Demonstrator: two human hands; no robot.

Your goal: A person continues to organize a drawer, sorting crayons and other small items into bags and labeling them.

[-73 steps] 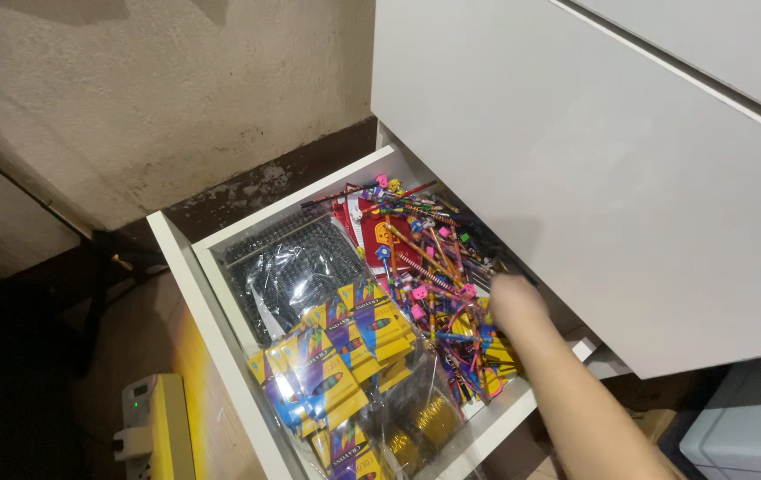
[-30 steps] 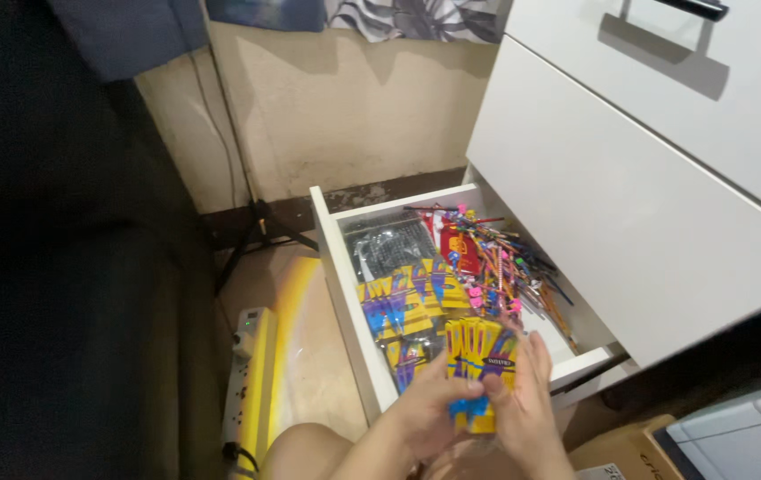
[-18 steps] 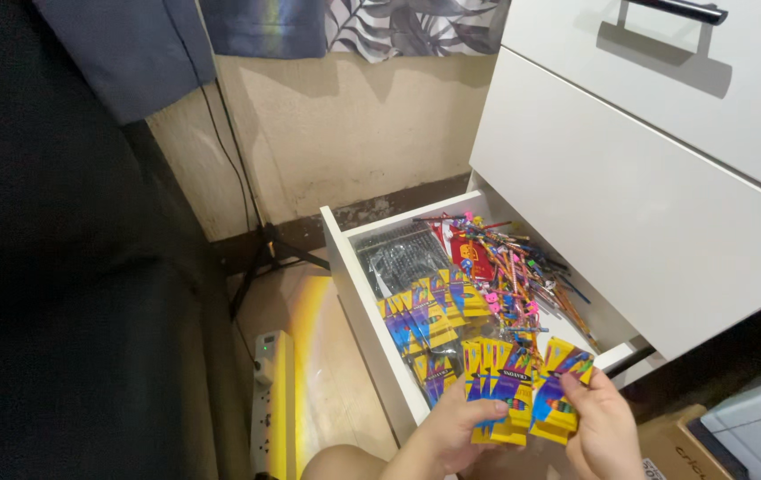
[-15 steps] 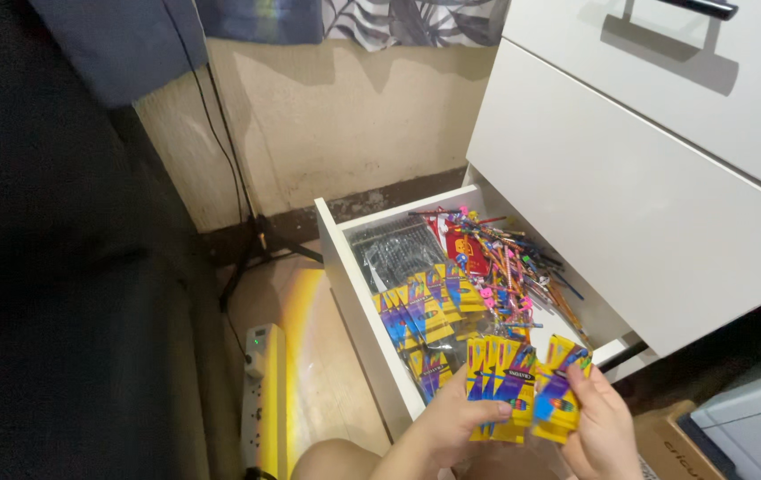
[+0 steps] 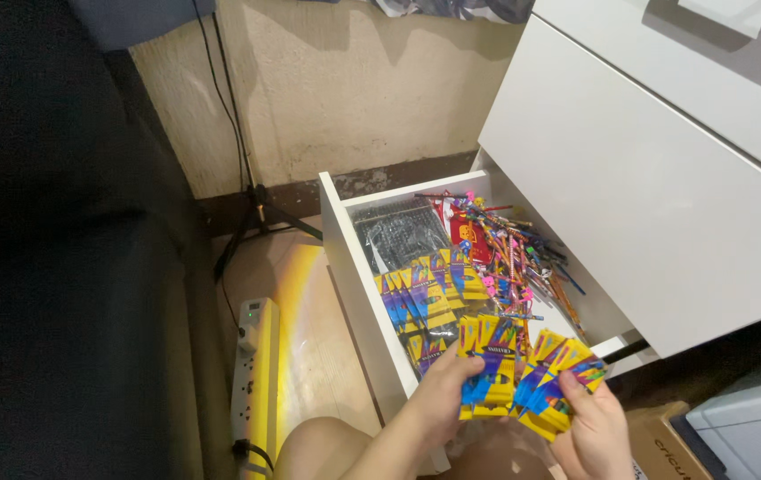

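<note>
My left hand (image 5: 438,400) and my right hand (image 5: 596,434) together hold a clear bag of small yellow, blue and purple crayon boxes (image 5: 523,369), just above the front edge of an open white drawer (image 5: 354,267). The left hand grips the bag's left end, the right its lower right corner. More bagged crayon boxes (image 5: 420,298) lie inside the drawer, with a dark packet in clear plastic (image 5: 394,236) behind them and a heap of colourful pencils (image 5: 509,258) along the right side.
A larger white drawer front (image 5: 656,196) juts out above and to the right. A white power strip (image 5: 252,373) lies on the wooden floor at left, by a dark sofa (image 5: 52,267). Cables and a tripod foot (image 5: 256,209) stand against the beige wall. A cardboard box (image 5: 665,444) sits at lower right.
My right hand was reaching alone into the drawer; since then both hands have lifted the bag of crayon boxes out to the drawer's front edge. The view has shifted slightly.
</note>
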